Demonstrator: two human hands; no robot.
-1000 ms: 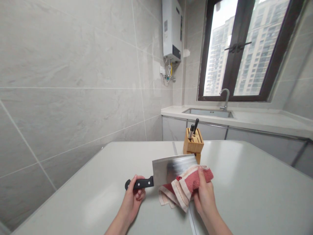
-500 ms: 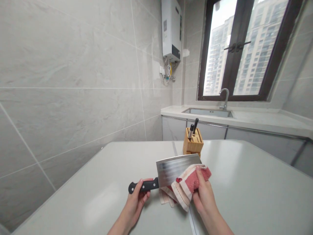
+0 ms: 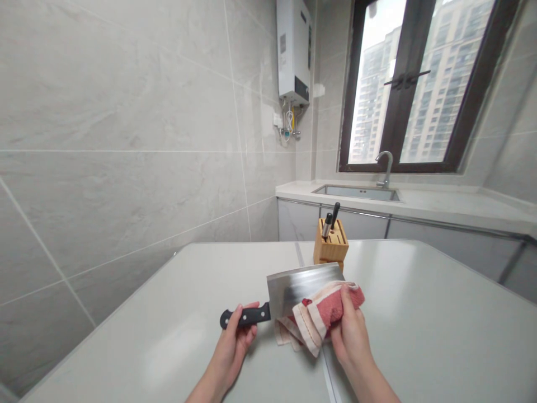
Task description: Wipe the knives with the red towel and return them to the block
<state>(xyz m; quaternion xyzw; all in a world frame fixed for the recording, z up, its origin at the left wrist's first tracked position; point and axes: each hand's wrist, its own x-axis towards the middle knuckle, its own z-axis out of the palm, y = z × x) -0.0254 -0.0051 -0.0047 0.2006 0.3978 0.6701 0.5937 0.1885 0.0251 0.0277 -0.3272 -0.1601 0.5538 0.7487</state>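
Steel cleaver (image 3: 304, 282) spans left hand (image 3: 237, 341) and right hand (image 3: 350, 333).

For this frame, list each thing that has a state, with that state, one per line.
Cleaver: held level above the table by its handle, blade part covered.
Red cloth: bunched, pressed on the blade.
Left hand: closed on the handle.
Right hand: gripping the cloth.
Knife block: upright, two handles in it.
Window: shut.
Faucet: no water seen.
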